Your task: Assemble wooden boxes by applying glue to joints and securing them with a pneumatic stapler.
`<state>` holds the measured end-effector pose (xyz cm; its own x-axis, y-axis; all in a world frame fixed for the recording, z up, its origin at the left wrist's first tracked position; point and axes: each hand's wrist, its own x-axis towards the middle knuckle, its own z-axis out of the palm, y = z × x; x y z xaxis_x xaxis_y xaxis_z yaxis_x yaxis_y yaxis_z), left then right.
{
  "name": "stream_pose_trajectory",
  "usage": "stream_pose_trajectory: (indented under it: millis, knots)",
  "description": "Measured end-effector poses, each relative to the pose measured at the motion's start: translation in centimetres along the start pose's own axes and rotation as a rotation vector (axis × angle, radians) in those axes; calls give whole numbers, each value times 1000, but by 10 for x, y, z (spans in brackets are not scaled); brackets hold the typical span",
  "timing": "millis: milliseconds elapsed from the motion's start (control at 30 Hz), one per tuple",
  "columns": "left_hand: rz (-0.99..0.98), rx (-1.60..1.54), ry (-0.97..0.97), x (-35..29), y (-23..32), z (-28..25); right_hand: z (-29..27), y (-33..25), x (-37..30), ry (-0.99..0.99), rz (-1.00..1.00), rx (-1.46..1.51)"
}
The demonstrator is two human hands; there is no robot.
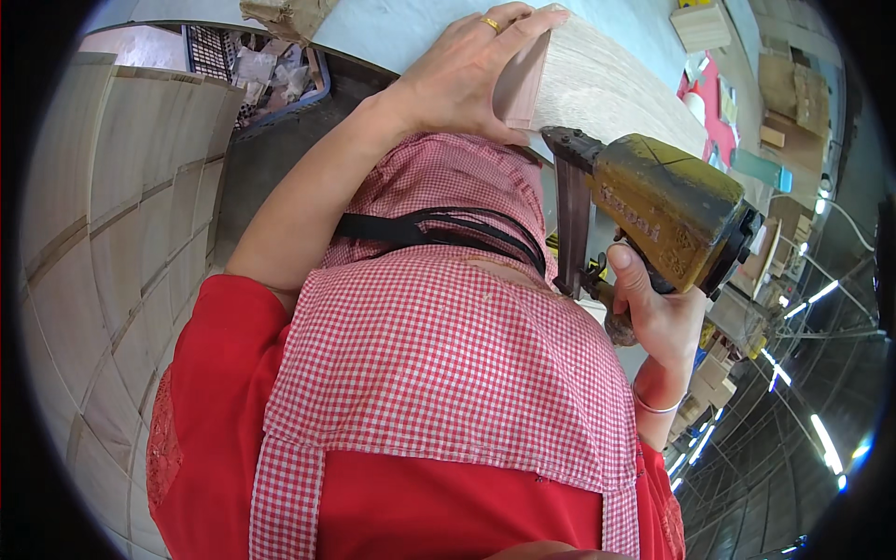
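Left hand (pixel 467 70) clamped on end of wood-grain piece (pixel 602 89) at pale tabletop (pixel 392 37) edge. Right hand (pixel 653 313) wrapped round nail gun (pixel 667 210); nose by piece's corner, contact unclear, body blocking near edge. Scrap basket (pixel 325 86), stacked boards (pixel 140 159) leftward.

From my distant seat I'm seeing the wood (pixel 611 89) lying at one o'clock, pale grain showing, its pinkish end facing nine. The nailer (pixel 667 215), scuffed yellow, is slanting at two, its dark nose pointing toward ten, beside the wood's corner.
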<state>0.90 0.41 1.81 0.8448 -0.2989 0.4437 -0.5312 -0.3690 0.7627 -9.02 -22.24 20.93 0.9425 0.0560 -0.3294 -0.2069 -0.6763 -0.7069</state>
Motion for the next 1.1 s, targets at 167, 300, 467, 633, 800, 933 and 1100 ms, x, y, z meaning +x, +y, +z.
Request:
stream_pose_trajectory:
  millis: [167, 300, 467, 633, 800, 933, 1100]
  knots:
    - [184, 254, 219, -5, -8, 14, -2, -4, -1, -18, 44, -116]
    - [17, 49, 149, -8, -11, 19, -6, -7, 9, -19, -128, -183]
    - [-9, 55, 142, -11, -8, 18, -12, -24, 36, 0, -184, -209]
    - [-43, 37, 164, -12, -6, 19, -10, -36, 63, -27, -205, -256]
    - [-56, 68, 164, -12, -7, 21, -11, -39, 68, -57, -211, -273]
    - [-55, 67, 166, -12, -7, 21, -11, -41, 69, -65, -207, -278]
    - [-60, 69, 165, -12, -6, 21, -10, -45, 70, -63, -190, -265]
